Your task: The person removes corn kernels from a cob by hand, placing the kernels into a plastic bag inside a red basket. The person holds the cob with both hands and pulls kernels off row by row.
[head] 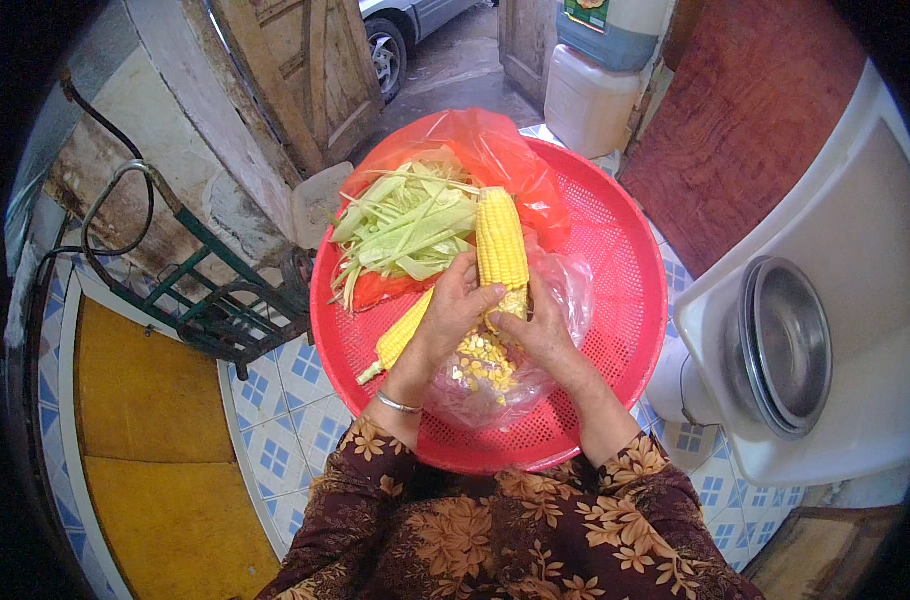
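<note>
Both hands grip one yellow corn cob [502, 236], held upright over a round red plastic basket [624, 300]. My left hand [459, 300] wraps its left side, the thumb across the lower kernels. On the other side my right hand [539, 322] holds the cob's lower end, where kernels are stripped away. Below them, loose corn kernels [485, 364] lie on a clear plastic bag [455, 405]. A second corn cob [401, 334] rests in the basket, partly hidden behind my left forearm. Green corn husks [406, 217] are heaped on a red plastic bag [522, 165] at the far side.
A green metal hand truck [215, 277] leans at the left by a yellow-brown panel [162, 450]. Steel basins [789, 345] sit on a white surface [860, 262] at the right. Beyond the basket are plastic containers [590, 101], a wooden door [305, 75] and a parked vehicle [387, 52].
</note>
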Tool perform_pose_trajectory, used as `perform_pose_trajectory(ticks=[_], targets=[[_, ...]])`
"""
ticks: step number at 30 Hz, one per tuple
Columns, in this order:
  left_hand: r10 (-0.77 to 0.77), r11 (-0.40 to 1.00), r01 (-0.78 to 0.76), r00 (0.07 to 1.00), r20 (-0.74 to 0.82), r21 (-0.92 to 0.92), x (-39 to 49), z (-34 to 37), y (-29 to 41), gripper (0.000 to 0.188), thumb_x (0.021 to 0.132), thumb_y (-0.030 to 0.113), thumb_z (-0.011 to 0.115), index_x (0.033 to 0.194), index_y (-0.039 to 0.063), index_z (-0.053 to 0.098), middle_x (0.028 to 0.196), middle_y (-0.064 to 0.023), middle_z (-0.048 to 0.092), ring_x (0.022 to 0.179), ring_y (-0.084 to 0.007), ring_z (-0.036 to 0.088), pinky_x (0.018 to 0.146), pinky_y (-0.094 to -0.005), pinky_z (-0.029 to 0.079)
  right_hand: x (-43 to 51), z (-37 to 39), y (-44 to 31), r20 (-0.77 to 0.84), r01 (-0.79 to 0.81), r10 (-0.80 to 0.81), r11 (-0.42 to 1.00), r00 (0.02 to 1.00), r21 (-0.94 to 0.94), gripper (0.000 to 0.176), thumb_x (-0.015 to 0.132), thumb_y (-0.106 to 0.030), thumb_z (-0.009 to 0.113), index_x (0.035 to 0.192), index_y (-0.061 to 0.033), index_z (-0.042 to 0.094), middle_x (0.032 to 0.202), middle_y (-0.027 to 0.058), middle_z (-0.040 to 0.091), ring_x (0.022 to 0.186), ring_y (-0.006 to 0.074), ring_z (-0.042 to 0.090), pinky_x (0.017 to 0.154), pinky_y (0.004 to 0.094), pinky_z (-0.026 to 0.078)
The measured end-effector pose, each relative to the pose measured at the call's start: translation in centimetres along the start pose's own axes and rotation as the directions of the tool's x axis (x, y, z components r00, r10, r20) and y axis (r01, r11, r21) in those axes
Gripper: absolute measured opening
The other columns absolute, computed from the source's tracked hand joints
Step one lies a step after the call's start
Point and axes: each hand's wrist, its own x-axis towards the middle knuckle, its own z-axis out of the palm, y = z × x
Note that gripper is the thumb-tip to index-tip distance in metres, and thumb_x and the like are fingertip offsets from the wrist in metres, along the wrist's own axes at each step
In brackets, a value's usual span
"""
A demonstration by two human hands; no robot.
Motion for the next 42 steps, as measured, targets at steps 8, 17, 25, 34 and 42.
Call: perform_pose_trajectory(ticks=[8,17,25,34,42], targets=[[-0.009,1.000,0.007,0.998,-0.058,-0.029,0.2,0.2,-1.2,0.047,0.081,0.001,0.048,0.125,-0.007,0.036,0.113,-0.0140,0.054,0.103,-0.0178,0.054,0.089,-0.0293,0.044,0.0,0.3,0.9,0.015,0.057,-0.056,0.998,0.998,-0.031,0.073,0.071,-0.004,0.071,0.134,0.0012,0.036,0.123,0.0174,0.051,0.115,0.0255,0.049,0.098,0.0349,0.039],[0.120,0.967,-0.109,0.992,-0.035,0.230,0.9,-0.8,-3.0,0.046,0.081,0.004,0.049,0.125,-0.007,0.038,0.110,-0.0148,0.055,0.099,-0.0186,0.056,0.085,-0.0293,0.046,0.2,0.1,0.8,0.014,0.127,-0.126,0.989,0.992,-0.072,0.071,0.071,-0.005,0.071,0.133,0.0022,0.036,0.121,0.0179,0.053,0.114,0.0260,0.051,0.097,0.0352,0.041],[0.091,0.928,-0.064,0.994,-0.057,0.366,0.5,-0.8,-2.2,0.046,0.081,0.004,0.050,0.124,-0.007,0.038,0.111,-0.0189,0.056,0.102,-0.0230,0.057,0.087,-0.0335,0.046,0.4,-0.2,0.9,-0.012,0.120,-0.125,0.971,0.992,-0.206,0.066,0.070,-0.002,0.068,0.129,0.0026,0.040,0.115,0.0180,0.056,0.109,0.0257,0.055,0.094,0.0348,0.044],[0.080,0.961,-0.075,0.997,-0.005,0.268,-0.1,-0.3,-0.9,0.053,0.081,0.004,0.053,0.128,-0.008,0.034,0.111,-0.0176,0.056,0.102,-0.0213,0.057,0.085,-0.0316,0.048,0.4,-0.3,0.8,-0.028,0.140,-0.145,0.981,0.989,-0.135,0.059,0.070,0.001,0.065,0.125,0.0011,0.043,0.112,0.0161,0.057,0.105,0.0246,0.056,0.090,0.0340,0.045],[0.170,0.931,-0.156,0.985,-0.014,0.330,0.1,-0.1,-1.5,0.049,0.083,0.007,0.055,0.126,-0.008,0.036,0.107,-0.0191,0.058,0.099,-0.0228,0.059,0.083,-0.0341,0.049,0.5,-0.4,1.0,-0.027,0.196,-0.207,0.956,0.978,-0.218,0.059,0.069,-0.002,0.066,0.123,0.0012,0.045,0.108,0.0169,0.058,0.104,0.0276,0.057,0.090,0.0361,0.045]])
